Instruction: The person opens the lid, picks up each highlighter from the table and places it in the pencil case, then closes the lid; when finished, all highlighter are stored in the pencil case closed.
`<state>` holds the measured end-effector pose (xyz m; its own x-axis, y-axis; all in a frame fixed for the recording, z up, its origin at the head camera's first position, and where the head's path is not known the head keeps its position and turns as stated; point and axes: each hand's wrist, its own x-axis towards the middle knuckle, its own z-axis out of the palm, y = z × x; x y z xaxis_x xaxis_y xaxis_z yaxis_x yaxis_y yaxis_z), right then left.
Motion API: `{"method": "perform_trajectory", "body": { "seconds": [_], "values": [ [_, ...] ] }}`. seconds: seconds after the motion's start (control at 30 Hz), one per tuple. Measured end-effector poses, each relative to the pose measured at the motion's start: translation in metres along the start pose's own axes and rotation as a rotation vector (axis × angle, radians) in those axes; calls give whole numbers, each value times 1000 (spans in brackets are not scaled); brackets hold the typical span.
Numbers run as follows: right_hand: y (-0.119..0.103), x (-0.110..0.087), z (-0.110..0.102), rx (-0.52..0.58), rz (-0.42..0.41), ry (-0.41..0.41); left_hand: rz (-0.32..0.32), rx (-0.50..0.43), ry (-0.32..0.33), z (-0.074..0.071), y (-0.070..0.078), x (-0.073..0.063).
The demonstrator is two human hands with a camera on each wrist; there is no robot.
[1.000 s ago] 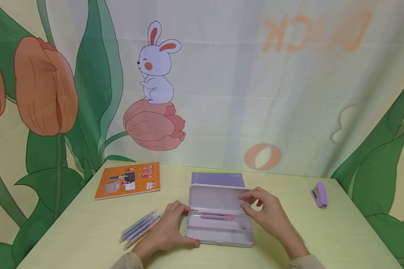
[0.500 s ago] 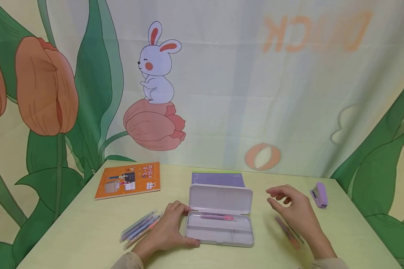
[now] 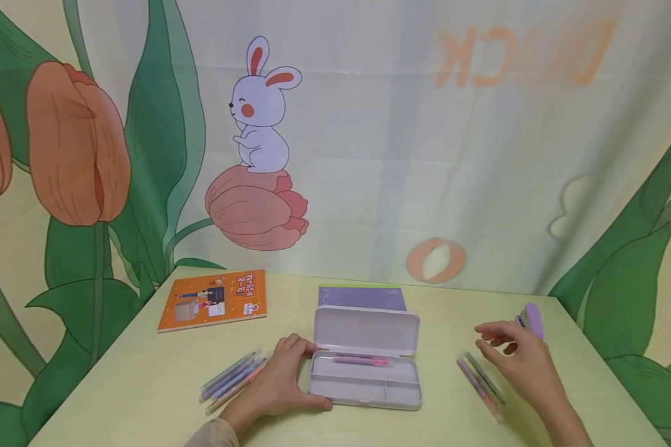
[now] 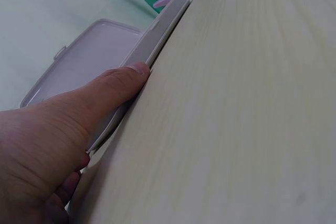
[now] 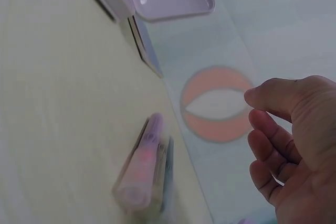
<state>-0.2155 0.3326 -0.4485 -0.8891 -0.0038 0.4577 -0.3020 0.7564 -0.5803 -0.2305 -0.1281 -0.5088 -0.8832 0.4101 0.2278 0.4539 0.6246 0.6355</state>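
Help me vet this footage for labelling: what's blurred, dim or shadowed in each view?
Head: brightest, with orange lettering on the curtain soft-edged; left wrist: dimmer, a thin dark shadow under the pencil case; right wrist: dim too, near ends of the pens blurred, by motion or focus I can't tell.

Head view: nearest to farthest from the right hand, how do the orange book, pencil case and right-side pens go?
1. Right-side pens, just left of the right hand
2. Pencil case, in the middle
3. Orange book, back left

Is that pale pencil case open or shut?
The pencil case is open: its lid is raised, baring compartments and a pen inside.
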Motion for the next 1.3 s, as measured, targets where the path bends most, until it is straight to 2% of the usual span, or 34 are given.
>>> {"method": "perform_trajectory", "body": {
  "seconds": [0.17,0.4,0.53,1.1,1.3],
  "values": [
    [13,-9,-2,-38,46,-46,-1,-1,0,0,0,0],
    [25,-17,-3,-76,225,-249,3,0,-1,0,1,0],
    [29,-17,-1,-78,279,-318,4,1,-1,0,1,0],
    [40,-22,2,-139,216,-297,6,-8,6,1,-2,0],
    [41,-20,2,-151,232,-298,4,-13,-2,2,-3,0]
  ]
}}
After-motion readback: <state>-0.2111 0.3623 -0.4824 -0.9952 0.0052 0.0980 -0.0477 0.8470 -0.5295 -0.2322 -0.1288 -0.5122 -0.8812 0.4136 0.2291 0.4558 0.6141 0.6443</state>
